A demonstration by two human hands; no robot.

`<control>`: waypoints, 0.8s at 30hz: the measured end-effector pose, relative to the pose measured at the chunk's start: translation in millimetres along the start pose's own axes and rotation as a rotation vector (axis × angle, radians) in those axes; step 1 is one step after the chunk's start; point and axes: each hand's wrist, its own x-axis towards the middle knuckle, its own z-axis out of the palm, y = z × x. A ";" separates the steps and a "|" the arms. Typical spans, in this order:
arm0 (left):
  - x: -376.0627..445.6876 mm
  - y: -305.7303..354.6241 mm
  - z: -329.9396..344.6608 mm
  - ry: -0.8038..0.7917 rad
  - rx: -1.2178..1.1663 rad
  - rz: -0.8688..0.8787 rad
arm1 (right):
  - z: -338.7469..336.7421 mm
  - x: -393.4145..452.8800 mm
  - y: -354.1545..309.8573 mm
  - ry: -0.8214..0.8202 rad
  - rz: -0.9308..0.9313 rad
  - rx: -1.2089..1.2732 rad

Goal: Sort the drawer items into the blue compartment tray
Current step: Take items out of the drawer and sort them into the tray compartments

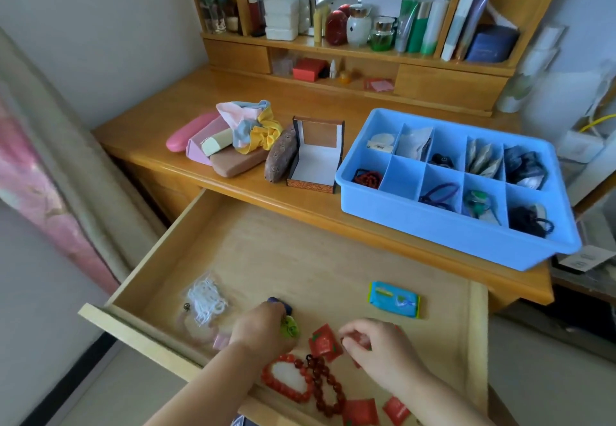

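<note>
The open drawer (253,245) juts toward the near side from under the bench (186,105), its pale wood floor bare across the far half. At its near left lies a clear bag of white cord (206,299) with a pinkish bead loop (196,332) just beside it. The left hand (263,329) reaches into the near middle of the drawer, its fingers curled down over a small green charm (290,326) and a dark blue piece (281,304); whether the grip has actually closed on either cannot be told. Near that wrist lie an orange-red bead bracelet (286,380) and a darker red bead bracelet (325,385), touching each other. A red packet (324,344) sits between the two hands. The right hand (376,347) has its fingers curled round another red packet, pinching it just above the drawer floor. More red packets (361,412) lie along the near edge. A blue wrapped packet (394,299) lies alone toward the far right of the drawer, with open floor around it.

On the bench, far left, glasses cases (206,145) and folded cloths (250,125) sit in a pile, then an open box (316,155). The blue tray (433,229) stands at the right, its near right corner reaching the bench edge. Most of its ten compartments hold small things: red beads at near left, hair ties and dark items further right. The second near compartment from the left shows only bare blue.
</note>
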 end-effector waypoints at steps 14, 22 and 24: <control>-2.0 3.4 -24.9 0.318 -0.736 0.201 | -138.7 9.6 -48.8 0.627 -0.293 0.432; 20.1 -43.6 -4.0 0.352 -0.466 -0.093 | -203.6 65.3 -22.4 0.686 0.079 -0.196; 18.8 -42.1 -3.8 0.270 -0.391 -0.052 | -202.8 71.2 -21.2 0.661 0.092 -0.361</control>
